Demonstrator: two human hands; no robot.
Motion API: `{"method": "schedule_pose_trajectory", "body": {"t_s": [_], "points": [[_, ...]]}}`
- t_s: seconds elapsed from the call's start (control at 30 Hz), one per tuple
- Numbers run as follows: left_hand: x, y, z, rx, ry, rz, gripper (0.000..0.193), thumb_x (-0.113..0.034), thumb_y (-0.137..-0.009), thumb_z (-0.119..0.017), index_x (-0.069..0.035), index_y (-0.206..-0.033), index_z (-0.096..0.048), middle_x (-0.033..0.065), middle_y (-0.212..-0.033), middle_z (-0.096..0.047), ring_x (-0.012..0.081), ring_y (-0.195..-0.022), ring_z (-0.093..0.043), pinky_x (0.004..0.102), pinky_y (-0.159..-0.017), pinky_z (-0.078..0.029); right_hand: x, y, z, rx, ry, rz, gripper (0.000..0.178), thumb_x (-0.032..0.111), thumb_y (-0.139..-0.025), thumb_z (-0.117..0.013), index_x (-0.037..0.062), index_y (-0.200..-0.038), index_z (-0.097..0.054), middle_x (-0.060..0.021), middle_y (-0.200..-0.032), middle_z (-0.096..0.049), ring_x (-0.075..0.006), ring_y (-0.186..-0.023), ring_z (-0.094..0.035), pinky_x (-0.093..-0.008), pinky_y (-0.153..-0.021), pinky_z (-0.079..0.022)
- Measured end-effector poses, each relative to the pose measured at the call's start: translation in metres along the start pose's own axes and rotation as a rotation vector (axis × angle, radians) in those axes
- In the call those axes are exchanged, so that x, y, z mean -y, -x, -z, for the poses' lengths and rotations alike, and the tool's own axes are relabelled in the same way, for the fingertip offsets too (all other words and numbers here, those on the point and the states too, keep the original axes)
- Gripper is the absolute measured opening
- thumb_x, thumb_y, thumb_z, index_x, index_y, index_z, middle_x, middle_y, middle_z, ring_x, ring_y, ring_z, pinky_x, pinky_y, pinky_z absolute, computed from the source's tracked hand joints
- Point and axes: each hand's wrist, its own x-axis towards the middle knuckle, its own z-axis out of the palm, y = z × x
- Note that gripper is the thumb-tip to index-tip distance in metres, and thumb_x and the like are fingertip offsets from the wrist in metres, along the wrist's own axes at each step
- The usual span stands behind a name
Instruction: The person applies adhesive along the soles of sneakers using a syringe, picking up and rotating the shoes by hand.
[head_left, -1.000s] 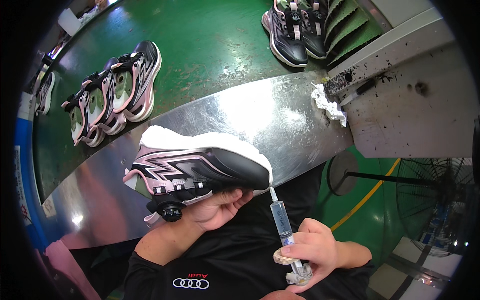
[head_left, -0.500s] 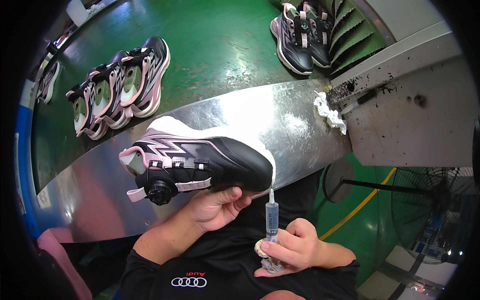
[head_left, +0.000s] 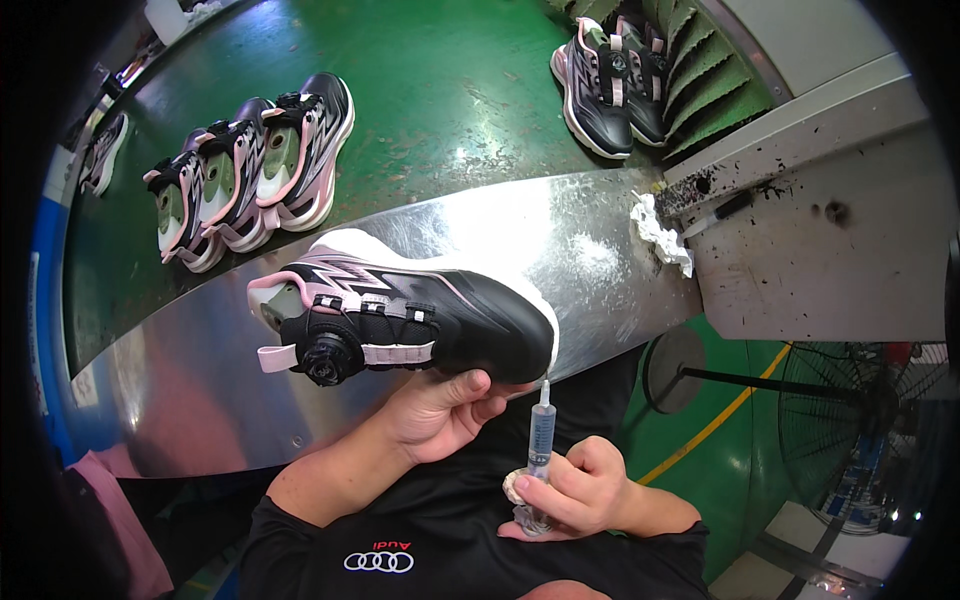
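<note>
Newly rolled to turn its dial upward, a black-and-pink sneaker is grasped by the left hand above the near edge of the steel worktop. The right hand clasps a syringe, tip still at the toe, work there apparently unbroken.

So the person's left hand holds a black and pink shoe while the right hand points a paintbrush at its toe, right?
Not quite: the right hand points a syringe, not a paintbrush, at the toe of the shoe, as the head view shows. The left hand does hold the shoe.
</note>
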Motion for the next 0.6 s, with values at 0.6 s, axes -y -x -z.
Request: {"method": "schedule_pose_trajectory", "body": {"t_s": [0.6], "points": [[0.0016,0.0009,-0.005,-0.041,-0.051,-0.018,0.035,-0.011,-0.085,-0.064,-0.008,-0.119,-0.054,0.0102,-0.116,-0.06,0.0245,-0.107,-0.059,0.0217,-0.076,-0.055,0.0023,0.0035,-0.0025,0.0,0.021,-0.004,0.057,0.045,-0.059,-0.079,0.0119,-0.102,-0.061,-0.0004,-0.079,-0.06,-0.0132,-0.052,-0.037,-0.0254,-0.048,-0.028]]}}
